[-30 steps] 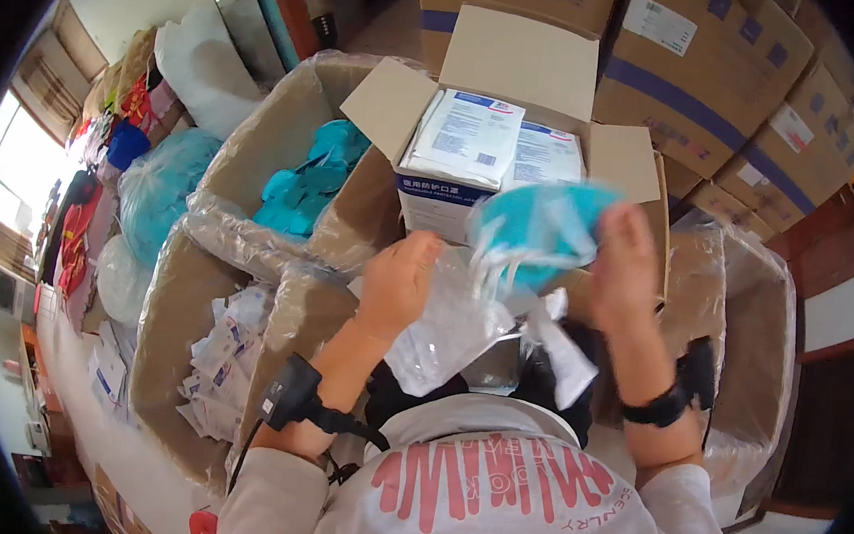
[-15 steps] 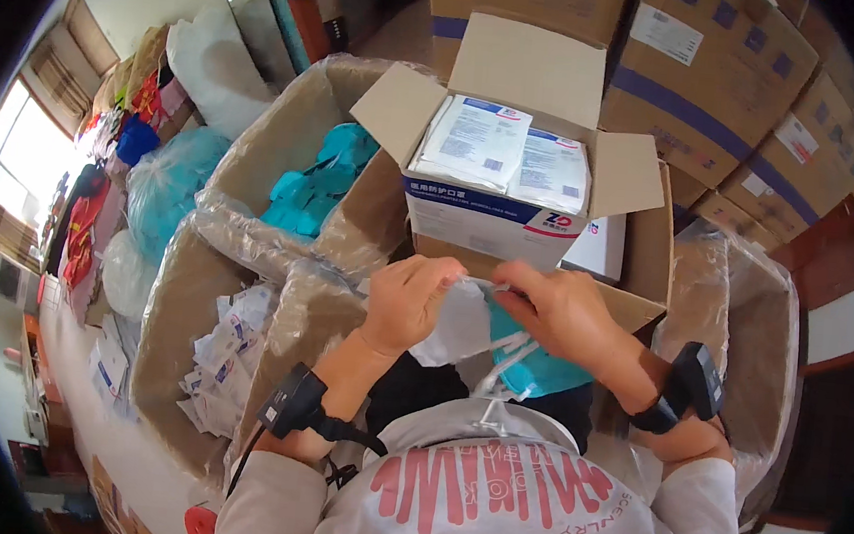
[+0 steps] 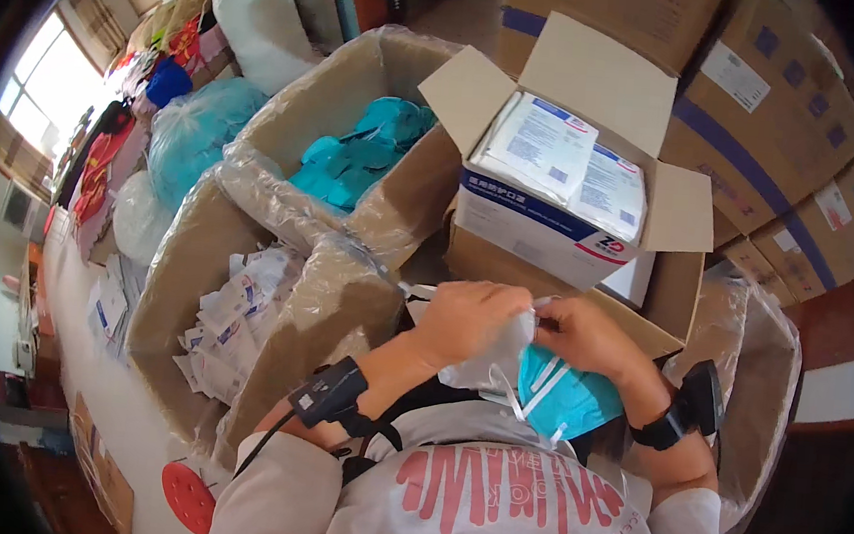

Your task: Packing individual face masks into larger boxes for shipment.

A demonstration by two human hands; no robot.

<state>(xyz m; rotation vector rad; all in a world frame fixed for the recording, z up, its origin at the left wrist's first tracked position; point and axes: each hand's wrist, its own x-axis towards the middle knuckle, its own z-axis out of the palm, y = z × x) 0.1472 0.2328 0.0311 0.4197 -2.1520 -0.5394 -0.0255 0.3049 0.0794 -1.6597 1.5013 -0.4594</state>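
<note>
My left hand [image 3: 470, 321] is closed on the top edge of a white packet [image 3: 495, 361]. My right hand [image 3: 587, 332] pinches the same edge just to the right, its fingertips close to the left ones. Below the right hand a turquoise face mask [image 3: 582, 402] with white straps lies over my lap, its upper part against the packet. Whether the mask is still partly inside the packet, I cannot tell. Just beyond my hands, an open white-and-blue box [image 3: 530, 227] holds flat white packets [image 3: 542, 146] standing in rows.
The box rests on an open brown carton [image 3: 669, 311]. To the left stand plastic-lined cartons, one with turquoise masks [image 3: 360, 156], another with white wrappers [image 3: 242, 318]. Stacked sealed cartons [image 3: 759, 123] rise at the far right. A red stool [image 3: 186, 499] is at lower left.
My view has turned, so the scene shifts rightward. My hands have drawn closer together on the packet's edge, and more of the turquoise mask shows below the right hand.
</note>
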